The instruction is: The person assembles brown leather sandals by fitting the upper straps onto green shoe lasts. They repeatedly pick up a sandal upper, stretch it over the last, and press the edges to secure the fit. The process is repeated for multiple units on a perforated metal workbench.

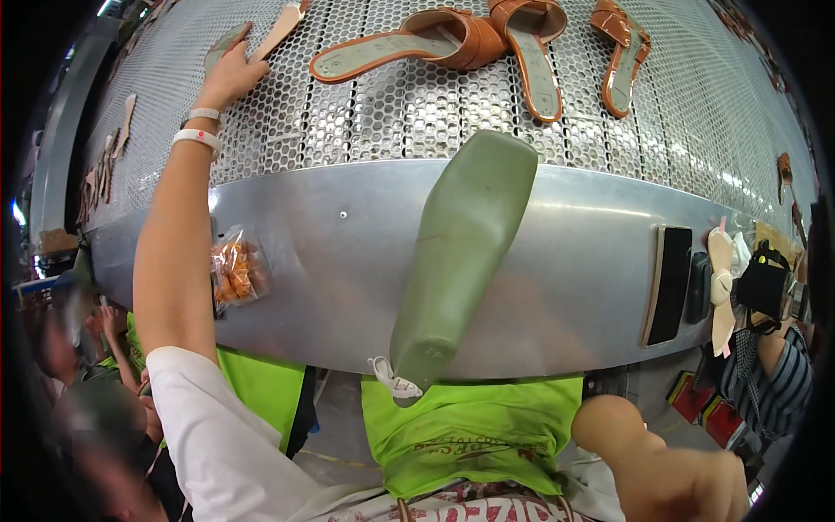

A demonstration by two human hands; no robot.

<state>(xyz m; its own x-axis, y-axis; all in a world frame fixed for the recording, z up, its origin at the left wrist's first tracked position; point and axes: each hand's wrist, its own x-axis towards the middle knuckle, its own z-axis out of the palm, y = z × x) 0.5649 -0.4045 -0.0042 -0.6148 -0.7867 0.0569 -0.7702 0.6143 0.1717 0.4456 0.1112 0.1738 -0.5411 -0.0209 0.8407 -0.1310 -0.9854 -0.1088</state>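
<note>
Nearest to me, bottom right, my right arm point(661, 461) comes in bent; the hand itself is cut off by the frame edge, so can't tell if it's clenched or loose. My lime-green apron point(470, 426) sits below the metal rim of the desk point(557, 261). A green shoe last point(461, 252) lies tilted across that rim, toe pointing up toward the mesh, heel end w/ a bit of white string hanging over the edge by my chest. Left of it a small clear bag of orange snacks point(235, 271) rests on the rim, just beside my left forearm. At right, a dark phone point(670, 285) lies flat on the rim. Further out, my left hand point(230, 76) reaches over the perforated belt point(417, 113), fingers spread flat and pressing on a thin grey-green insole point(224, 43), w/ a tan insole point(283, 26) just beside it. Far top centre, three tan sandals point(487, 39) lie on the belt, well apart from the hand.
</note>
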